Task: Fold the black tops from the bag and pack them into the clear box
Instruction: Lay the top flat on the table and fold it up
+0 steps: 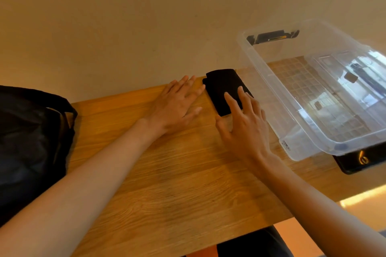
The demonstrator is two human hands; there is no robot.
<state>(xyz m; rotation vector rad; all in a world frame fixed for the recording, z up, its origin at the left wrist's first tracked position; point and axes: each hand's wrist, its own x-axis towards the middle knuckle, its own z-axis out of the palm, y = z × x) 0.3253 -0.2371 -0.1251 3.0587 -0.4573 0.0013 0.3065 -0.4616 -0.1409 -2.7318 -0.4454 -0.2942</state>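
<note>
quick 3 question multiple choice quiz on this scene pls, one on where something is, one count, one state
1. Where is the folded black top?
A. Inside the clear box
B. On the table, between the left hand and the clear box
C. On top of the black bag

2. How many folded tops lie on the table?
A. One
B. Three
C. Five

3. What is the right hand doing?
A. Clenched in a fist, holding nothing
B. Gripping the bag's strap
C. Resting straight fingers on the folded top

Answers:
1 B: the top lies on the wood by the wall, just left of the box.
2 A: only one black bundle shows on the table.
3 C: its fingers lie straight across the near end of the top.
</note>
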